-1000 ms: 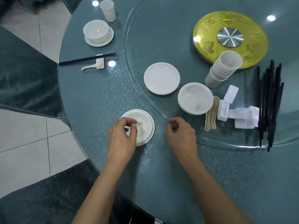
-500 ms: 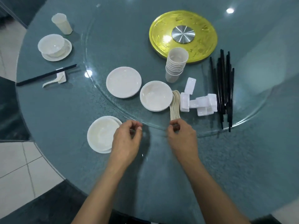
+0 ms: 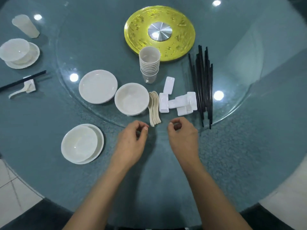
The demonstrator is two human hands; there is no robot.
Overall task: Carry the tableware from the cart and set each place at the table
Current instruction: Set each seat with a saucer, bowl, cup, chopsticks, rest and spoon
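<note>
- Head view, supplies: on the glass turntable [image 3: 99,47] lie a stack of plates [image 3: 98,86], a stack of bowls [image 3: 132,98], nested spoons [image 3: 153,112], a heap of chopstick rests [image 3: 181,102], a column of cups [image 3: 149,65] and black chopsticks [image 3: 203,83].
- Head view, place in progress: a bowl on its plate [image 3: 81,143] stands on the table [image 3: 232,155] near the left hand, just outside the turntable rim. By this layout, spoon, rest, chopsticks and cup are still missing here.
- Handling, as a judgement: the white pieces look hard, glossy and light. They are probably slippery and liable to chip, and nested items may cling together. A spoon is best taken by its handle end, which points toward the person. A rest is best taken across its short sides.
- Head view, left hand [image 3: 132,140]: forearm extended, fingers curled toward the thumb at the turntable rim.
- Head view, right hand [image 3: 181,135]: the same pose, just beside the spoon handles.
- Grip: whether either hand pinches the glass rim or holds nothing cannot be told.
</note>
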